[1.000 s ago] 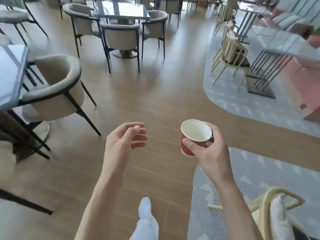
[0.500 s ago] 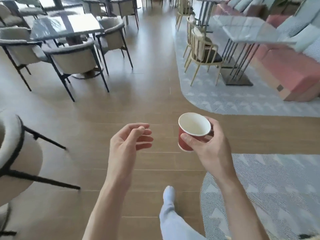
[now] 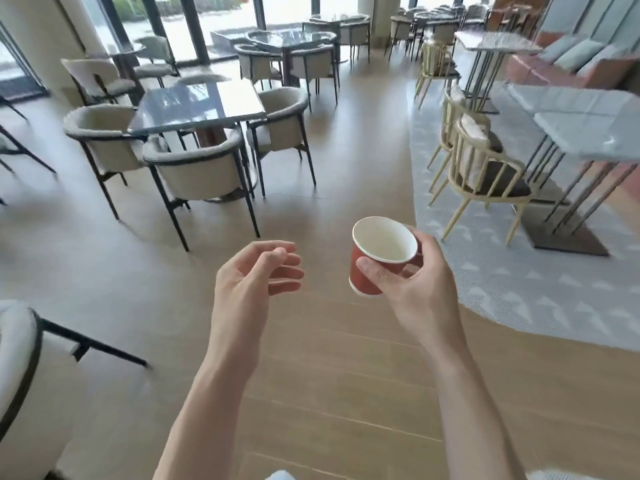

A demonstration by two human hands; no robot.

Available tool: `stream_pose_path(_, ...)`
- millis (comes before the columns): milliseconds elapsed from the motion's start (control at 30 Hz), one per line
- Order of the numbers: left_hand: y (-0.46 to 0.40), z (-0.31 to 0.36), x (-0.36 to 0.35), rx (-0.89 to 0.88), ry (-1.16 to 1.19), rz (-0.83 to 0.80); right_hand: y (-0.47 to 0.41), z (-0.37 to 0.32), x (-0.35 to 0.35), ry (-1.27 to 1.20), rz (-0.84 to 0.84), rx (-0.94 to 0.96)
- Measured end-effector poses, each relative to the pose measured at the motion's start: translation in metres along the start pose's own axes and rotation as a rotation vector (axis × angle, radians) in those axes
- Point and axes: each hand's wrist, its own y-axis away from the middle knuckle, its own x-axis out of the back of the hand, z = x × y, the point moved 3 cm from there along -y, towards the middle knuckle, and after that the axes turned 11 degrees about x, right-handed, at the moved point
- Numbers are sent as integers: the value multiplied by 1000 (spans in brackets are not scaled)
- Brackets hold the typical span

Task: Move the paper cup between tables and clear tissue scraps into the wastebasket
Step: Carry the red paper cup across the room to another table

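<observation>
Gripping a red paper cup point(image 3: 375, 263) in the right hand point(image 3: 412, 282), left hand point(image 3: 252, 278) empty, fingers loosely curled.

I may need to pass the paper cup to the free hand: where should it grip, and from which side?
Grip the red side wall of the paper cup below the rim, coming in from the left. That side is bare, while the right hand covers the right and near sides. The cup tilts, mouth toward the camera, so avoid the thin rim. The left hand hangs empty beside it.

Bare wooden floor point(image 3: 346, 188) is lying open ahead; upholstered chairs point(image 3: 197, 168) are crowding its left edge, slatted chairs point(image 3: 485, 171) its right.
</observation>
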Motion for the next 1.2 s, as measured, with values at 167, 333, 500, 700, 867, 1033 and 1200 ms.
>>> stream_pose_path(167, -113, -11, -28, 55, 25, 25, -97, 50, -34, 4, -38, -21)
stream_pose_path(333, -259, -20, -60, 85, 19, -26, -209, 116, -75, 36, -12, -60)
stream_pose_path(500, -421, 14, -106, 95, 43, -116, -355, 150, -116, 101, 36, -53)
stream_pose_path(700, -568, 62, -155, 79, 22, -207, -495, 168, -146, 144, 109, -41)
stream_pose_path(867, -664, 51, -182, 128, -32, -248, -580, 216, -159, 134, 153, -97)
stream_pose_path(1033, -780, 37, -213, 154, -82, -224, -690, 280, -178, 120, 187, -124)
stream_pose_path(1200, -919, 48, -264, 120, -83, -155, -837, 338, -211, 81, 148, -107)
